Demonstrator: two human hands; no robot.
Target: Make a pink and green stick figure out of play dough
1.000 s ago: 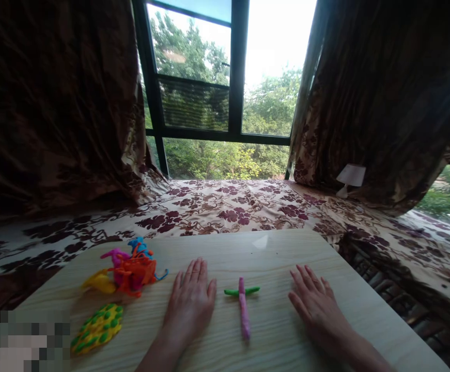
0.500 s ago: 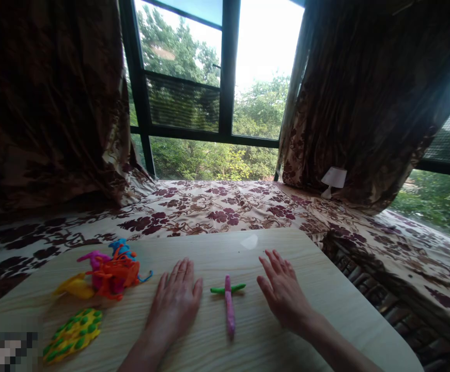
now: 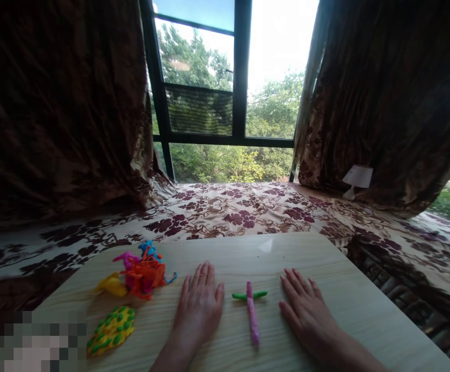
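Nearby, at lower left, sit a bright pile [image 3: 147,276], perhaps clay, and a spotted oval [image 3: 112,330]; lower centre, a pink-and-green cross [image 3: 252,315] lies between left hand [image 3: 199,305] and right hand [image 3: 308,312], both spread flat on the pale surface [image 3: 344,274]; upper centre, a window [image 3: 241,77].

- One head-worn camera looks forward and down from above and behind the left hand [image 3: 198,307] and right hand [image 3: 310,312].
- It sits near the worktop [image 3: 242,258] under both hands; the lower edge crops the forearms.
- Past the fingertips, it faces the window [image 3: 241,82] roughly head-on, well beyond the hands.
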